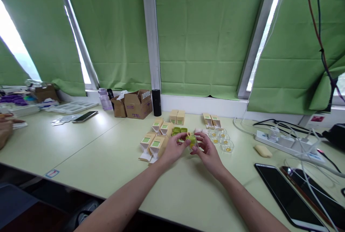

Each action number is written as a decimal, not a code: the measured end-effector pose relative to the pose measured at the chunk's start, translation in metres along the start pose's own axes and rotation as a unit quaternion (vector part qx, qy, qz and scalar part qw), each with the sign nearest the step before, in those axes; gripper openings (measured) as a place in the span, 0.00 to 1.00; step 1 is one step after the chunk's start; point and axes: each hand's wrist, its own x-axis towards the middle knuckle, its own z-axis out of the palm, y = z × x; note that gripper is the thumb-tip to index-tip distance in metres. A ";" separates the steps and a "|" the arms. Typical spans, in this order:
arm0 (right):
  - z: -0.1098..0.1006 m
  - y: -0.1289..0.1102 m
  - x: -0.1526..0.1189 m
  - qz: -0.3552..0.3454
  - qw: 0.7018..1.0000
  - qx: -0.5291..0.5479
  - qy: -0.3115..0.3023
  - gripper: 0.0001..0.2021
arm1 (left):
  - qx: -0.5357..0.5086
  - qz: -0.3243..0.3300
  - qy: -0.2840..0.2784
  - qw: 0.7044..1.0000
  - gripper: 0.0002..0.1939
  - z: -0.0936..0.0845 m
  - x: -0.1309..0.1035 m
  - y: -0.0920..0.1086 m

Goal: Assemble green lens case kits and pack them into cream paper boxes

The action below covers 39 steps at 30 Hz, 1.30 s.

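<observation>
Between my left hand (176, 148) and my right hand (209, 152) is a small green item (191, 139) with a pale loop on top, apparently in a clear cup. Fingers of both hands close round it from either side. Left of my hands stand several open cardboard boxes (159, 145) with green labels. Small green pieces (179, 130) lie just behind my left fingers, partly hidden. Several clear cups (228, 146) with yellow centres sit to the right of my right hand. Two closed-looking boxes (180, 117) stand farther back, and two more open ones (211, 120) to their right.
Phones (287, 192), a power strip (288, 144) with loose cables and a beige case (263, 151) lie at the right. Behind are a black cylinder (156, 102), a brown carton (138, 106) and a purple bottle (105, 100). Another person's hand (9, 120) shows far left.
</observation>
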 end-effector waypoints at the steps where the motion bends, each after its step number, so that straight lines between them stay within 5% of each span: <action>1: 0.000 0.000 0.000 0.001 1.000 0.005 0.001 0.25 | -0.005 0.002 0.005 1.000 0.33 0.000 0.000 0.000; 11: 0.004 -0.007 0.002 0.009 0.998 0.061 0.025 0.26 | 0.022 0.065 -0.019 0.997 0.26 0.002 -0.008 0.009; 25: -0.001 -0.009 0.004 0.007 0.998 0.048 0.041 0.24 | 0.049 0.054 0.002 0.997 0.22 0.004 -0.008 0.004; 34: -0.003 -0.002 0.005 0.071 0.976 0.204 0.036 0.29 | 0.028 0.074 0.010 0.997 0.24 0.002 -0.009 0.006; 39: -0.013 0.008 0.009 0.095 0.964 0.246 0.033 0.21 | 0.003 0.099 0.003 0.995 0.22 0.005 -0.009 0.005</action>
